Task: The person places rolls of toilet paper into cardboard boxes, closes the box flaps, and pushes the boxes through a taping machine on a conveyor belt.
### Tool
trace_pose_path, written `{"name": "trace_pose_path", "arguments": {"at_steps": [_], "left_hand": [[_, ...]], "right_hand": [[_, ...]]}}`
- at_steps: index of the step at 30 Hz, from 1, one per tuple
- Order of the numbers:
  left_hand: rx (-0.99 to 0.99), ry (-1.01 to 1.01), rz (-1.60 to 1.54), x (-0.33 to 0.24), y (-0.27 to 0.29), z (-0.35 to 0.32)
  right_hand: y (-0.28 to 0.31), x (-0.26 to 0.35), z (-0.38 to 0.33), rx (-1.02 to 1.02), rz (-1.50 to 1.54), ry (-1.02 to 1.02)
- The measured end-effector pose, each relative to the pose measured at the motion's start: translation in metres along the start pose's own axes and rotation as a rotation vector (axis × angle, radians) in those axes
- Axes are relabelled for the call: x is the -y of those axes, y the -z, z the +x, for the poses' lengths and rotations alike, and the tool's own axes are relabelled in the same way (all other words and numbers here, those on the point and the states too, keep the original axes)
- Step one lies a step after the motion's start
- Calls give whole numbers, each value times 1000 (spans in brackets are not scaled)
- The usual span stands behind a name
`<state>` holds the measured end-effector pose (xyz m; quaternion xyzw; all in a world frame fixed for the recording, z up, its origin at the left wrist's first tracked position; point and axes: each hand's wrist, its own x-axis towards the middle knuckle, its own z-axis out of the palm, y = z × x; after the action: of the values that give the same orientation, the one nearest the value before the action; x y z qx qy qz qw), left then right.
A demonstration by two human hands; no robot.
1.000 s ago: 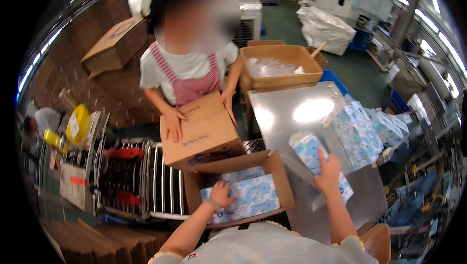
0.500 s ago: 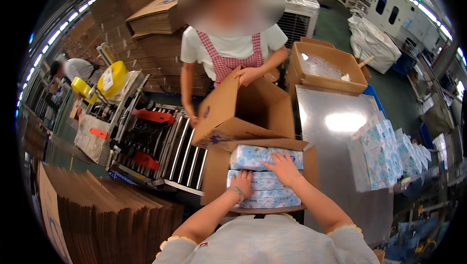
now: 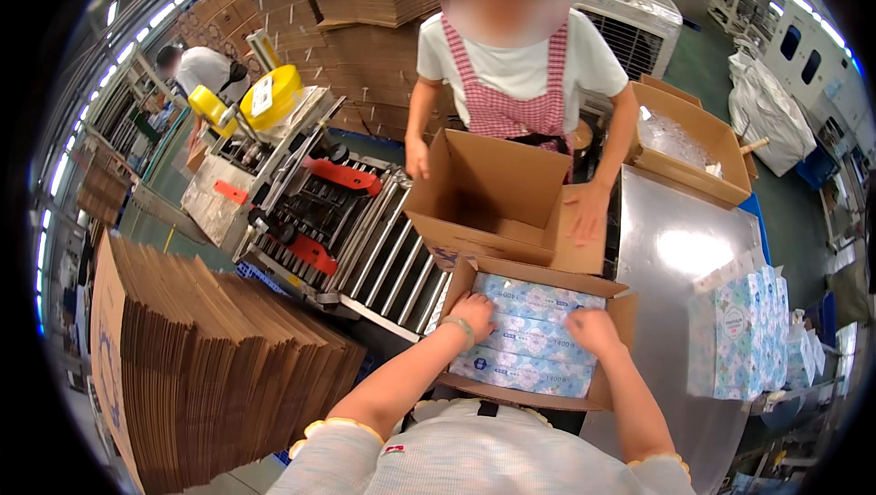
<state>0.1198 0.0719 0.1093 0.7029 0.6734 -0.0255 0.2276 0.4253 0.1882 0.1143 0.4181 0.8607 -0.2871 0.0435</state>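
Note:
In front of me an open cardboard box (image 3: 623,323) holds blue-and-white flowered soft packs (image 3: 525,331), lying side by side in rows. My left hand (image 3: 474,315) presses on the packs by the box's left wall, its fingers curled in. At the right end of the packs my right hand (image 3: 593,329) is closed into a fist, knuckles down against the wrapping. Neither hand shows anything held. Just beyond stands an empty open carton (image 3: 497,189). A co-worker's hand (image 3: 589,214) lies on its right flap, and the other hand (image 3: 417,159) is at its left side.
A roller conveyor (image 3: 388,262) with red guides runs at left, beside a machine carrying yellow tape rolls (image 3: 271,98). Flattened cartons (image 3: 219,358) stand stacked at lower left. On the metal table (image 3: 652,312) more flowered packs (image 3: 744,335) stand at right; a carton of clear plastic (image 3: 684,144) sits behind.
Both my hands have gone from flat, spread fingers to curled ones, moving apart toward the box's sides. The packs now lie evenly. The co-worker has turned the empty carton and put a hand on its flap.

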Motion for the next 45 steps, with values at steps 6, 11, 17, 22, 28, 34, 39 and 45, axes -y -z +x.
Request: {"name": "trace_pose_path", "arguments": {"at_steps": [6,11,17,22,28,34,39,45], "left_hand": [[-743,111,-259,7,50,-99],[-74,248,-502,85,-12,-81],[-17,79,-446,200,27,-90],[95,331,-313,313,88,-123],[512,-171,-259,311,71,-142],[760,-256,-222,313,56,-147],[250,-201,-445,309,89,-123],[-437,31,346,253,94,-61]], "right_hand": [[24,31,-89,-999,32,-246],[-25,15,-94,-487,309,-595],[-68,70,-68,-524,539,-549],[-145,189,2,-616,1079,-423],[-127,296,100,-209,460,-72],[-136,338,161,96,-199,112],[-114,291,201,638,340,94],[-164,266,140,-263,166,-92]]}}
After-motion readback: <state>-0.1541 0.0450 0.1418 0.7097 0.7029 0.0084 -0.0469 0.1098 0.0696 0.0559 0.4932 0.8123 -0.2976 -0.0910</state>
